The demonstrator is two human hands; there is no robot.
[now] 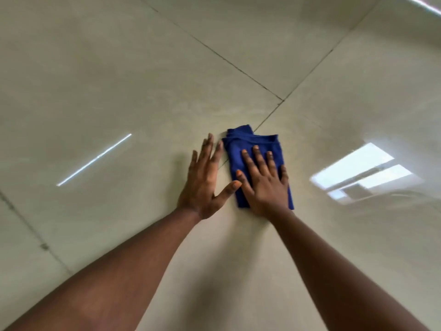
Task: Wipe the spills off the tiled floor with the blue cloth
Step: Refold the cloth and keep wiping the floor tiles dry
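Observation:
A folded blue cloth lies flat on the glossy beige tiled floor, over a grout line. My right hand presses down on the cloth with its fingers spread, covering the near half. My left hand lies flat on the bare tile just left of the cloth, fingers apart, its thumb tip touching the cloth's left edge beside my right thumb. No spill shows on the tiles around the cloth.
Dark grout lines cross beyond the cloth and another runs at the lower left. Bright reflections of a window and a light strip shine on the floor to either side.

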